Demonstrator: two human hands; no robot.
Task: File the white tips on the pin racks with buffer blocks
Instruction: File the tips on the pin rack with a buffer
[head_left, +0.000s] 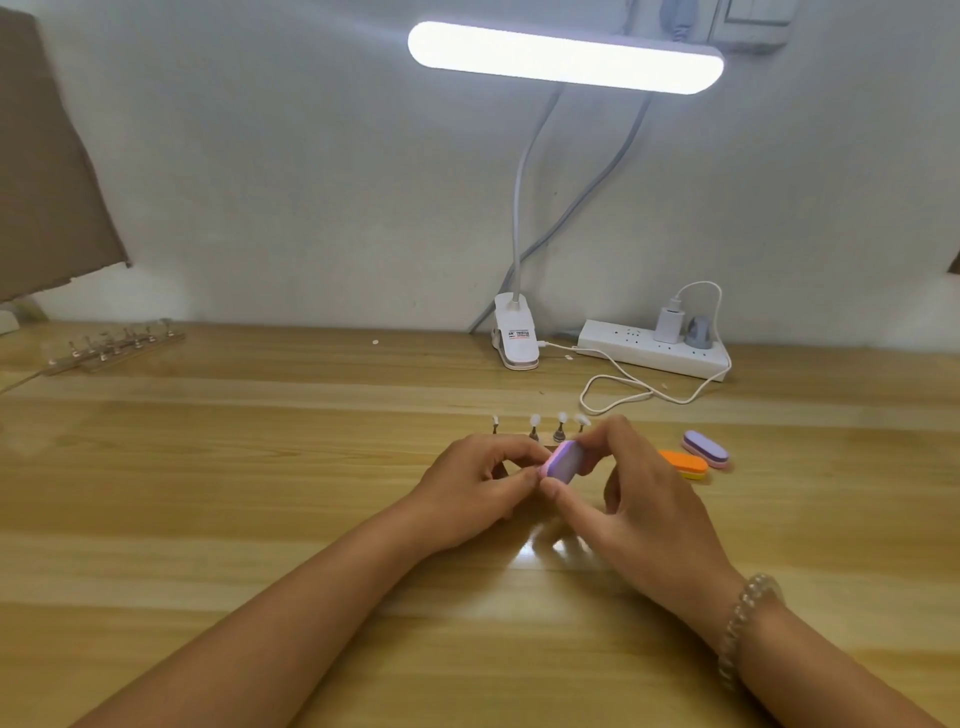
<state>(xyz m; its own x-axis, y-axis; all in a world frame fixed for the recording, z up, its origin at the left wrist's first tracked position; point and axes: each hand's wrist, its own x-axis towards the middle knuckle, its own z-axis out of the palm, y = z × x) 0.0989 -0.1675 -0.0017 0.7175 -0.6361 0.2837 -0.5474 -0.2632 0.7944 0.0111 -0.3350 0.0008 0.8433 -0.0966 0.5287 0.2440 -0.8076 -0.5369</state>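
Looks partway through filing at the pin rack nearest the hands. Stands just beyond the knuckles, with four white tips showing above them and the base mostly hidden. Cannot judge which of those are already filed: too small to tell. Probably leaves a good deal to do, going by the second pin rack, blurred and well apart at the far left of the surface. Leaves an orange block and a purple block lying side by side just right of the hands, touched by neither.

Clamps the right hand on the pink-and-lilac buffer block, thumb at the near side and fingers over the far side. Holds it raised off the surface and tilted, just in front of the tips. Curls the left hand with fingertips drawn together right at the block's left end. Cannot tell whether pinching a pin, the block itself or nothing.
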